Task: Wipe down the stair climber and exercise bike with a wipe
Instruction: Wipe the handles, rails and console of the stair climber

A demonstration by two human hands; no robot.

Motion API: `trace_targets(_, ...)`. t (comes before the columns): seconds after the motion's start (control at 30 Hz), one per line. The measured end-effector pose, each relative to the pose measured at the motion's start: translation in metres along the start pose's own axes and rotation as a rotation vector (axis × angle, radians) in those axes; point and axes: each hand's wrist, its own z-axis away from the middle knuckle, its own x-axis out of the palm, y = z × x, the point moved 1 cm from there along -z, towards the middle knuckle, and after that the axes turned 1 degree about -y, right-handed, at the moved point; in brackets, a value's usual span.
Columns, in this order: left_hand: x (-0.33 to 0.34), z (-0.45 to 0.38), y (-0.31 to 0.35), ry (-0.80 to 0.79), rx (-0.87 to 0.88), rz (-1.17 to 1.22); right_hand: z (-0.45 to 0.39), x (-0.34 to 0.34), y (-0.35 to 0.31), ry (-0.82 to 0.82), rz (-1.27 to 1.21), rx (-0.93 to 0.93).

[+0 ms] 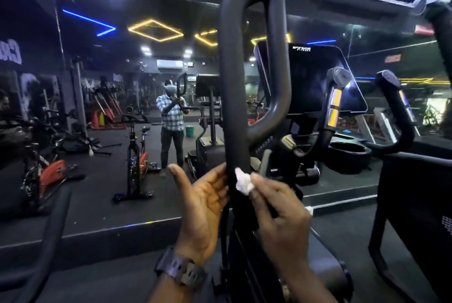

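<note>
A tall black looped handle [232, 87] of the exercise machine rises in the middle of the head view. My right hand [276, 207] pinches a crumpled white wipe [243, 181] and presses it against the lower part of this handle. My left hand [203, 202], palm toward me and thumb raised, has its fingers wrapped behind the same bar from the left, at the height of the wipe. The machine's dark console screen [315, 77] stands to the right, with two shorter grips [335, 102] beside it.
A wall mirror [110, 82] ahead reflects the gym, an orange spin bike [137, 155] and a person in a checked shirt. A second black machine frame [413, 192] stands at the right. A curved black bar [49, 241] crosses the lower left.
</note>
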Motion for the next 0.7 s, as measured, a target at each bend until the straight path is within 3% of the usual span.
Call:
trace_targets(0.17, -0.004, -0.008, 0.016, -0.151, -0.060, 0.122, -0.082, 0.012, -0.012, 0.122, 0.273, -0.131)
trace_targets(0.27, -0.011, -0.009, 0.016, -0.191, -0.086, 0.189, -0.076, 0.016, -0.021, 0.081, 0.334, -0.158)
trace_targets(0.33, -0.014, -0.008, 0.014, -0.212, -0.099, 0.215, -0.057, 0.008, -0.026, -0.028, 0.388, -0.257)
trace_targets(0.4, -0.018, -0.012, 0.014, -0.214, -0.105, 0.231, -0.069, -0.001, -0.035, -0.245, 0.417, -0.332)
trace_targets(0.47, -0.020, -0.016, 0.012, -0.213, -0.123, 0.245, -0.112, 0.000, -0.053, -0.354, 0.385, -0.175)
trace_targets(0.53, -0.021, -0.020, 0.010, -0.201, -0.147, 0.271, -0.161, 0.014, -0.065, -0.340, 0.392, -0.174)
trace_targets(0.6, -0.024, -0.022, 0.007, -0.196, -0.172, 0.320, -0.171, 0.028, -0.068, -0.414, 0.508, -0.323)
trace_targets(0.7, -0.030, -0.022, 0.005, -0.233, -0.190, 0.412, -0.110, 0.023, -0.070, -0.721, 0.699, -0.592)
